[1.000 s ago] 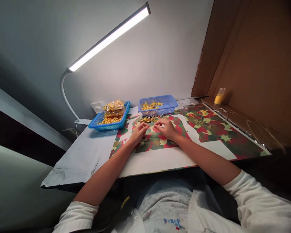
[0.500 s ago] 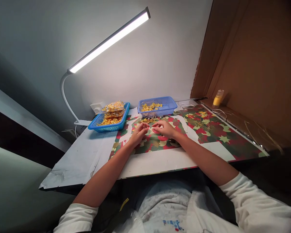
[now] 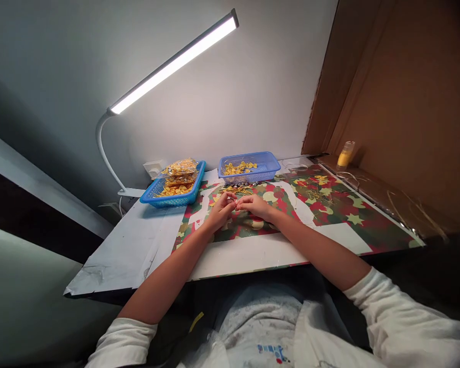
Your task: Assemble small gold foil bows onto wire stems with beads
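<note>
- Left hand (image 3: 219,210) and right hand (image 3: 255,206) meet fingertip to fingertip above the star-patterned red, green and gold paper sheet (image 3: 341,207) that covers the middle of the white bench (image 3: 130,245).
- The fingers (image 3: 230,201) of the left hand are curled nearly closed, their tips against those of the right hand; the right-hand fingers are bent inward in the same pinching posture.
- Something very small appears to be pinched between the two sets of fingertips; it is too small to identify, and whether each hand truly grips it cannot be told.
- The loose heap of small gold bow-shaped pieces (image 3: 235,189) lies on the paper just beyond the hands, in front of the shallow blue plastic mesh basket (image 3: 269,164) that holds more of the same pieces.
- A second blue plastic basket (image 3: 153,191), to the left, carries clear packets of gold pieces (image 3: 179,167).
- Judgement: fine work of this kind is best done with both wrists resting on the bench, the pinch light and close under the white bar lamp (image 3: 174,60), so that the small part neither slips nor deforms.
- A small yellow bottle (image 3: 346,154) stands well apart, by the brown cardboard wall (image 3: 406,102) on the right.
</note>
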Demonstrator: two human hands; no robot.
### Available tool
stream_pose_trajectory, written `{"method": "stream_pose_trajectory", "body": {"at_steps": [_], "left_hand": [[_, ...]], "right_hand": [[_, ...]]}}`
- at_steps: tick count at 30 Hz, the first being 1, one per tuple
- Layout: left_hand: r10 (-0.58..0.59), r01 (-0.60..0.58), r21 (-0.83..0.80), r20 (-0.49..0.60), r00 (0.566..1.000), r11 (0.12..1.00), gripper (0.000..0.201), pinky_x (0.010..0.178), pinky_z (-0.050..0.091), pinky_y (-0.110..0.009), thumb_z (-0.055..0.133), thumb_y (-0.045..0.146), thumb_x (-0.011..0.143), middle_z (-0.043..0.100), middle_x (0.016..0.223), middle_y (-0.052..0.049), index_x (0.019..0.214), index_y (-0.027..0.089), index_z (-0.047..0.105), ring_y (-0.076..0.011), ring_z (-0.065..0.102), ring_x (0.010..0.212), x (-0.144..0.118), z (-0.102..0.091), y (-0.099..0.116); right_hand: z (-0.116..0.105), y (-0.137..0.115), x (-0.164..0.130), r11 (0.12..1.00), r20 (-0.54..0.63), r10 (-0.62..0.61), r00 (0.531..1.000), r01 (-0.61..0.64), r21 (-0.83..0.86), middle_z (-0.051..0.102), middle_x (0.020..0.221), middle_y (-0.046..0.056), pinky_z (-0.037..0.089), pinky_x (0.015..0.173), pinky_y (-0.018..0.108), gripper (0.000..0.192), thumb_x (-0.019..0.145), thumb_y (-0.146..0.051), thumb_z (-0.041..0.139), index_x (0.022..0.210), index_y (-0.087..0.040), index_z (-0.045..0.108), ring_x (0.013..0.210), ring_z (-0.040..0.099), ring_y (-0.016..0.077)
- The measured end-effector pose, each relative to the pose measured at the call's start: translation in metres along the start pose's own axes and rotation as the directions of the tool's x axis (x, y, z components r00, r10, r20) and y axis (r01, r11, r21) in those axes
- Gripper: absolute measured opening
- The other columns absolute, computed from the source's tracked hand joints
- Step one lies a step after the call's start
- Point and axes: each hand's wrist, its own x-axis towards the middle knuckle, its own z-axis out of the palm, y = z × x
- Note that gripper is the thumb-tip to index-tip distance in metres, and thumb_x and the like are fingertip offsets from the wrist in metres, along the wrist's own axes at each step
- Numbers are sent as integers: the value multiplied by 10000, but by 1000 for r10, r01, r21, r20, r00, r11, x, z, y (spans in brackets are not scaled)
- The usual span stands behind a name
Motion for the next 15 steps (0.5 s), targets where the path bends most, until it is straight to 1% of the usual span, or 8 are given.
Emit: {"method": "stream_pose_trajectory", "body": {"at_steps": [2,6,11,15], "left_hand": [[-4,4,3,-16,1000,1000,196,458,274,-203,568,302,767,474,608,64,896,207,455,-78,370,472,0,0,0],[-21,23,19,-72,997,1000,157,436,226,-197,542,252,754,381,576,80,882,205,464,-65,294,443,1,-3,-1],[-17,25,79,-103,995,997,140,452,246,-197,512,219,739,371,571,78,873,198,475,-74,296,465,2,-6,-2],[-11,23,128,-100,995,992,128,477,263,-204,490,212,742,376,567,75,866,200,462,-86,310,483,4,-7,-6]], "right_hand": [[0,1,0,1000,-3,9,1000,-9,17,634,701,6,385,639,260,186,640,-339,642,655,-157,679,695,524,138],[-1,3,-1,999,-27,37,999,-37,-2,640,719,14,368,633,256,171,642,-325,620,630,-166,682,737,523,150],[-5,4,-2,998,-30,69,997,-69,-12,639,729,14,356,625,256,155,633,-304,607,622,-169,684,734,515,148],[-6,5,-3,996,-36,85,996,-85,-6,641,737,13,352,621,253,156,630,-304,607,631,-169,685,730,512,143]]}}
